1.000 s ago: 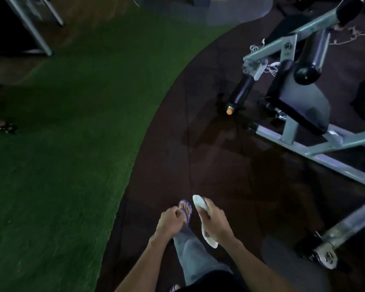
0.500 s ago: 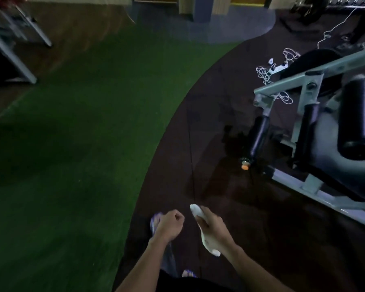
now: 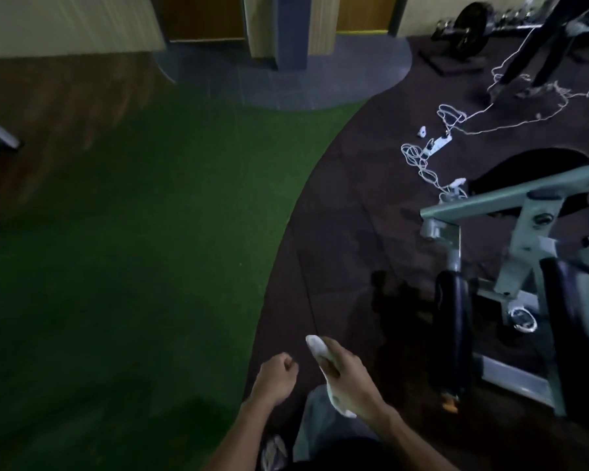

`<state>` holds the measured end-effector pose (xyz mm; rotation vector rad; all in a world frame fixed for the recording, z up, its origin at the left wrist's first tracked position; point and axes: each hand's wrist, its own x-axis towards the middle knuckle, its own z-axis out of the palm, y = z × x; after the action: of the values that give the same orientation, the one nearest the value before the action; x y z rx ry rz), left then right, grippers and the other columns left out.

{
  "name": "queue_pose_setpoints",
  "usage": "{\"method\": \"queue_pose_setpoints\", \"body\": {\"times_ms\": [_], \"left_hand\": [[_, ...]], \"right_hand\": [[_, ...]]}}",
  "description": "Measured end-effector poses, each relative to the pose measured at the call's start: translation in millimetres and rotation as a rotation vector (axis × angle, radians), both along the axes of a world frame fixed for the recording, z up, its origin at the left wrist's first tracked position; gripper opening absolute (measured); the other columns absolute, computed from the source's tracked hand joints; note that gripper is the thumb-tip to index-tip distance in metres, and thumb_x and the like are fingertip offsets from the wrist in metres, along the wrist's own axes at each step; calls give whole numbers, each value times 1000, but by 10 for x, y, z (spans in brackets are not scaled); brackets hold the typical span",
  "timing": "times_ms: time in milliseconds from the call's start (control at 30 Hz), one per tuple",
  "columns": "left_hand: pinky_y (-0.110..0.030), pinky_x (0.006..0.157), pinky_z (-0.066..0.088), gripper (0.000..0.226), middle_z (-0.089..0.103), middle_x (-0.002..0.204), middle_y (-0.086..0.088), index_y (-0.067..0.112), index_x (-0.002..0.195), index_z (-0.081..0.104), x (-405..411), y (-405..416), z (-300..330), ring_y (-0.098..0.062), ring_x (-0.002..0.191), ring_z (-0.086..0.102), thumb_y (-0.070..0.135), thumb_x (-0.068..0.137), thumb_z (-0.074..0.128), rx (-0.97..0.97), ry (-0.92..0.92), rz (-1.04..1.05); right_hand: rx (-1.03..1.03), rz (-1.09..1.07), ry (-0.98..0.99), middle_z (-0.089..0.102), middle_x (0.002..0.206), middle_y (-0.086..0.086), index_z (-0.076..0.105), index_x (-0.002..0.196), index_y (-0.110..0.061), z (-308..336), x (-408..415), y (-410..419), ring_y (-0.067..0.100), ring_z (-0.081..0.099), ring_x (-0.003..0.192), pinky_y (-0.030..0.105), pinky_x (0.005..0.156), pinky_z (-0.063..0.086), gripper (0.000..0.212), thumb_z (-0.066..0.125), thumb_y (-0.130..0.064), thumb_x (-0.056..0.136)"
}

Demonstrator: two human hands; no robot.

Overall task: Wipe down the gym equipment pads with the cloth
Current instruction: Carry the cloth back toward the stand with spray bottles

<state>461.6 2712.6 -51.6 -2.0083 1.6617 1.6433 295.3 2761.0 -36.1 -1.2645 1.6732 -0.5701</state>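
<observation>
My right hand [image 3: 349, 382] grips a rolled white cloth [image 3: 317, 348], whose ends stick out above and below the fist. Beside it, my left hand [image 3: 276, 377] is curled into a fist with nothing in it. To the right stands a pale metal gym machine [image 3: 531, 212] with black roller pads [image 3: 454, 321] hanging from its frame. A second dark pad [image 3: 561, 317] shows further right. Both hands are apart from the machine, to the left of the nearer pad.
A curved edge divides green turf [image 3: 133, 249] on the left from dark rubber flooring [image 3: 347, 215]. White cables and a power strip [image 3: 439, 144] lie tangled on the floor beyond the machine. A weight plate [image 3: 468, 27] stands at the far right back. My leg and sandal show below.
The view has tilted up and moved forward; the machine now sits closer and lower on the right. Both hands keep their hold and position in front of me.
</observation>
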Motion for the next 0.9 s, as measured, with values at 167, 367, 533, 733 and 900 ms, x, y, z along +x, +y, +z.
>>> {"method": "queue_pose_setpoints", "body": {"times_ms": [167,367,533,733,900], "left_hand": [[-32,65,37,35,57,74,-5,25,67,43,-188,-1613,-80,-11,64,47,27,102,47,-2,7,10],[-37,76,49,29,60,77,-3,19,73,52,-464,-3657,-182,-22,80,60,26,101,51,-16,-39,27],[-23,78,45,19,65,91,6,25,85,61,-712,-5212,-81,-12,89,62,21,102,52,7,-15,76],[-22,70,41,23,71,105,-5,14,104,68,-946,-7360,-289,-23,101,69,27,103,50,-24,-2,81],[-23,82,48,23,73,115,-5,11,111,69,-1068,-9396,-221,-20,106,69,24,103,51,-84,-23,1]], "right_hand": [[-15,-7,-13,68,102,2,60,108,-20,-110,-101,-1684,15,66,95,32,83,53,32,46,-48,102],[-20,90,29,68,113,-17,60,123,-32,-310,-557,-3835,-3,62,106,16,87,48,26,52,-45,101],[16,99,44,65,117,-16,56,131,-36,-242,-906,-5315,-2,61,106,20,85,47,30,50,-42,102],[-15,41,50,69,109,-20,59,126,-39,-436,-1108,-7340,-7,63,103,11,83,47,27,52,-47,100],[-68,37,111,70,96,-12,57,121,-37,-468,-1259,-9215,4,68,85,30,78,53,21,56,-31,100]]}}
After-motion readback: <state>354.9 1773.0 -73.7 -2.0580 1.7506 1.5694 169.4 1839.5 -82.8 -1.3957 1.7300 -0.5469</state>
